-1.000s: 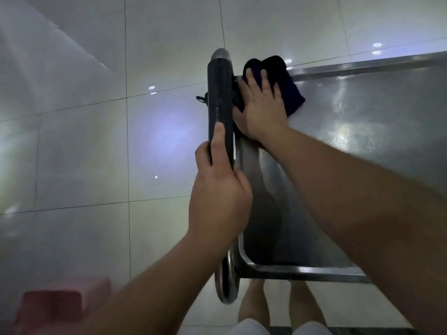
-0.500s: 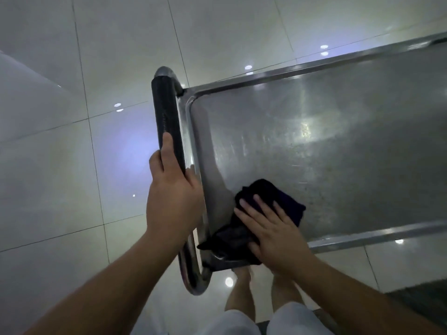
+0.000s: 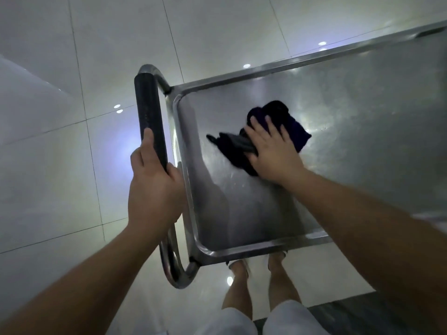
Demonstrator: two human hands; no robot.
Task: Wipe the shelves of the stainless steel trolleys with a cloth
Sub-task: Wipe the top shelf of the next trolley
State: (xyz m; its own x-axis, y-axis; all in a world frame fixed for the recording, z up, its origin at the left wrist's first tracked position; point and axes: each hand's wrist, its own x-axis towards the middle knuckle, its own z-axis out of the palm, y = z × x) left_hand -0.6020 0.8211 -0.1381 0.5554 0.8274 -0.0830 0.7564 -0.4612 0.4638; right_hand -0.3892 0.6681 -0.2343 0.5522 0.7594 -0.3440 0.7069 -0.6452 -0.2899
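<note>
My right hand (image 3: 273, 151) presses the dark cloth (image 3: 273, 131) flat on the trolley's top shelf (image 3: 362, 131), fingers straight. Cloth judged soft, light, bunching easily; best held under the palm. My left hand's (image 3: 154, 189) grip wraps the handle (image 3: 150, 117).

— What's the trolley (image 3: 242, 76) like?
— Stainless steel, with a raised rim round its top shelf (image 3: 350, 112). The surface is dull and smeared, catching the lights.
— And the cloth (image 3: 285, 126)?
— Dark, bunched up, lying flat on that shelf near the handle end, one corner trailing out.
</note>
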